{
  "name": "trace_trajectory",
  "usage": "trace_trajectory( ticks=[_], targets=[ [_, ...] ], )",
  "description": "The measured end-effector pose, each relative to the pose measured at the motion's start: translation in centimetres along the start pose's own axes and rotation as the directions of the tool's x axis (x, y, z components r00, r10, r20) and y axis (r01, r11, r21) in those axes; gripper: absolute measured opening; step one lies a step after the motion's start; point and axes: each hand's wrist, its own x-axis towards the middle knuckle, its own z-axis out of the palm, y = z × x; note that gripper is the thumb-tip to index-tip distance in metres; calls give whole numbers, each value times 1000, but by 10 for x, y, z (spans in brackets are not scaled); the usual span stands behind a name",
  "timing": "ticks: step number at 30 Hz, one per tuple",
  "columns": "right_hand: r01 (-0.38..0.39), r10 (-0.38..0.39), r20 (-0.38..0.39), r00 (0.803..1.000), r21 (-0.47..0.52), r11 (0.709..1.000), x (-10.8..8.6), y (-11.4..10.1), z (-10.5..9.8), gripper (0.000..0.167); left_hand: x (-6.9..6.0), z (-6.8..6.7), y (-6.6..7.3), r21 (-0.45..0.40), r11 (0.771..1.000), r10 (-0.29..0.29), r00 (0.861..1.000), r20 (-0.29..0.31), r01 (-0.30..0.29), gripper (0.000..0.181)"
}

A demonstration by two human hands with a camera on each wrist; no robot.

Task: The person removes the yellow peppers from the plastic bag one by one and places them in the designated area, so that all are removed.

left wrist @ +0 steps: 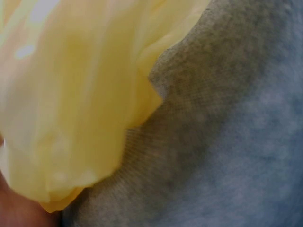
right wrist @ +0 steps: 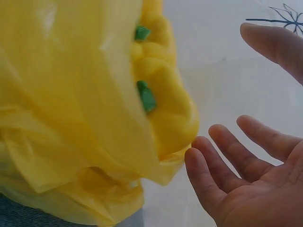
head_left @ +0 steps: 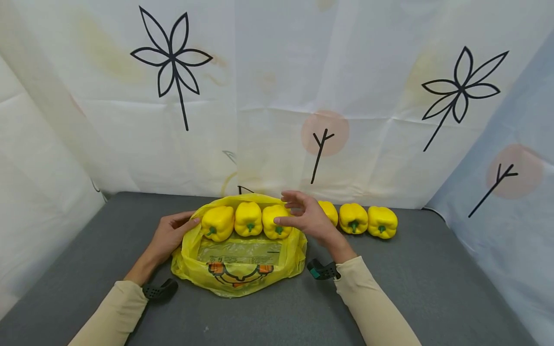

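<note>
A yellow plastic bag (head_left: 240, 283) lies open on the grey table, with three yellow bell peppers (head_left: 248, 219) in a row inside its mouth. My left hand (head_left: 173, 235) grips the bag's left edge, thumb on the rim; in the left wrist view the bag (left wrist: 71, 104) hides most of it. My right hand (head_left: 309, 216) is held over the bag's right rim, fingers apart and holding nothing. In the right wrist view that hand (right wrist: 255, 184) stands open beside the nearest pepper (right wrist: 175, 109); whether a fingertip touches the bag there I cannot tell.
Three more yellow peppers (head_left: 353, 218) stand in a row on the table (head_left: 415, 288) to the right of the bag, the leftmost partly behind my right hand. A white cloth (head_left: 268, 96) with drawn flowers hangs behind the table's back edge.
</note>
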Motion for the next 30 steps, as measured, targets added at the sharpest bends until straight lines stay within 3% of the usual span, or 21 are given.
trace_trajectory(
  ticks=[8,30],
  targets=[
    [-76,76,-40,996,-15,997,2,8,5,71,-1,1,1,18,1000,-14,1000,-8,14,48],
    [-126,125,-16,992,-62,990,6,34,15,74,-1,0,-1,-2,1000,9,1000,13,-9,47]
  ],
)
